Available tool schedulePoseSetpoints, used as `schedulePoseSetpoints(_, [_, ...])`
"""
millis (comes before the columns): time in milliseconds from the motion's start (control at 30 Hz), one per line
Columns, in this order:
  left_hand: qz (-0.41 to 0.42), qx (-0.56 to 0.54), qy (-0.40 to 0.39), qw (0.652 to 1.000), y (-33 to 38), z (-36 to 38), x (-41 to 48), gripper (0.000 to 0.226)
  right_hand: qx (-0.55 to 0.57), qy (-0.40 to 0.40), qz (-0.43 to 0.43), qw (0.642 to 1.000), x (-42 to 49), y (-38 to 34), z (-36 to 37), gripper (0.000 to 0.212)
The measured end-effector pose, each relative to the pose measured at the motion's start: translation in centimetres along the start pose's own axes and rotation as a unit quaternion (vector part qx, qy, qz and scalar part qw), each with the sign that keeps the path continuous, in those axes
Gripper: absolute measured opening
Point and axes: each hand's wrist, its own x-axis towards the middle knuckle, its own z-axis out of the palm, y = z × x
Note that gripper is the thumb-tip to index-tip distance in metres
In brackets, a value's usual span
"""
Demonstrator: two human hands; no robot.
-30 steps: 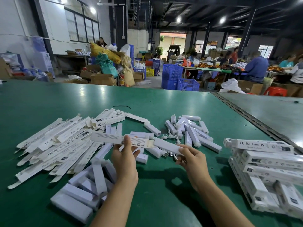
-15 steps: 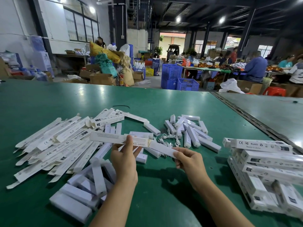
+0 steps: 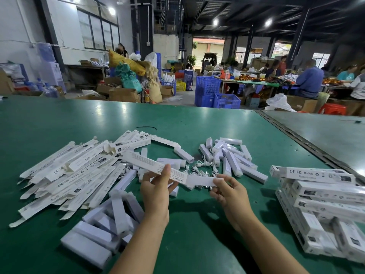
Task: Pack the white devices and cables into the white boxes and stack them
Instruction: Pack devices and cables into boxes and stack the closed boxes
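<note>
The left hand (image 3: 158, 189) pinches one white box (image 3: 150, 164), and the right hand (image 3: 230, 192) pinches one white device (image 3: 199, 180) at the box's right end. Flat boxes (image 3: 75, 175), too many to count, lie left of the grip, packed boxes (image 3: 320, 190) are stacked to its right, and loose devices (image 3: 231, 155) and cables (image 3: 203, 167) lie just beyond.

A: Table (image 3: 197, 119) finish?
B: Green, smooth, semi-gloss; lamp glare on it.
A: Flat boxes (image 3: 69, 175)?
B: Thin white card, matt, w/ black print. Held box (image 3: 154, 165), packed boxes (image 3: 325, 192): same card.
A: Devices (image 3: 233, 165)?
B: White plastic, smooth, slight sheen. Cables (image 3: 203, 169): white plastic sheath.
A: Bkgd?
B: Crates (image 3: 225, 100) blue plastic mesh; cartons (image 3: 122, 94) brown cardboard, matt; stool (image 3: 333, 108) red plastic.
</note>
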Motion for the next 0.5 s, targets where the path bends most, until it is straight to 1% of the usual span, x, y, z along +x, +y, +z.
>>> schedulePoseSetpoints(67, [0.005, 0.002, -0.020, 1.000, -0.2, 0.1, -0.2, 0.019, 0.053, 0.026, 0.019, 0.998, 0.1, -0.1, 0.1, 0.010])
schedulePoseSetpoints(133, [0.017, 0.012, -0.034, 0.999, -0.3, 0.1, -0.4, 0.024, 0.096, 0.048, 0.032, 0.994, 0.1, -0.1, 0.2, 0.014])
schedulePoseSetpoints(233, [0.019, 0.007, -0.032, 0.999, -0.4, 0.1, -0.5, 0.026, 0.132, 0.042, 0.052, 0.989, 0.1, -0.1, 0.3, 0.014])
schedulePoseSetpoints(367, [-0.011, -0.036, -0.032, 0.999, -0.6, 0.2, -0.6, 0.021, 0.158, 0.027, 0.082, 0.984, 0.0, -0.2, 0.4, 0.011])
schedulePoseSetpoints(433, [-0.016, -0.044, -0.043, 0.998, -0.8, 0.4, -0.8, 0.022, 0.153, 0.027, 0.077, 0.985, -0.1, -0.1, 0.6, 0.015])
schedulePoseSetpoints(500, [-0.007, -0.031, -0.056, 0.998, -1.1, 0.6, -1.1, 0.023, 0.125, 0.032, 0.060, 0.990, -0.4, 0.1, 0.9, 0.019])
